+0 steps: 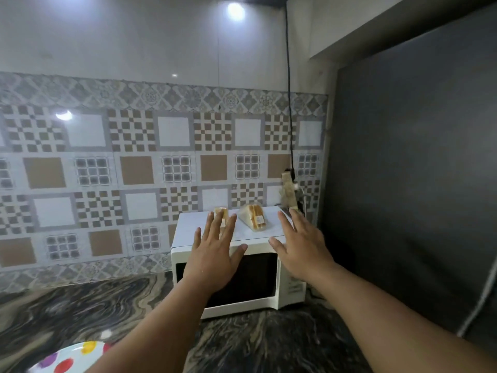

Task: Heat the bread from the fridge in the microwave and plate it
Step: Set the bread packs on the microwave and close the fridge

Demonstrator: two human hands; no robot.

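Observation:
Two wrapped packs of bread lie on top of a white microwave [258, 300], whose door is closed. The right pack [255, 217] is in plain sight. The left pack [222, 213] is partly hidden behind my fingers. My left hand [215, 246] is open with fingers spread, held in front of the microwave's top edge, just short of the left pack. My right hand [301, 246] is also open and empty, to the right of the right pack. A white plate with coloured dots [67, 358] sits at the bottom left on the counter.
The microwave stands on a dark marbled counter [80, 313] against a patterned tile wall. A tall dark fridge [416, 184] fills the right side. A black cable [289, 103] runs down the wall to a power strip [289, 192] behind the microwave.

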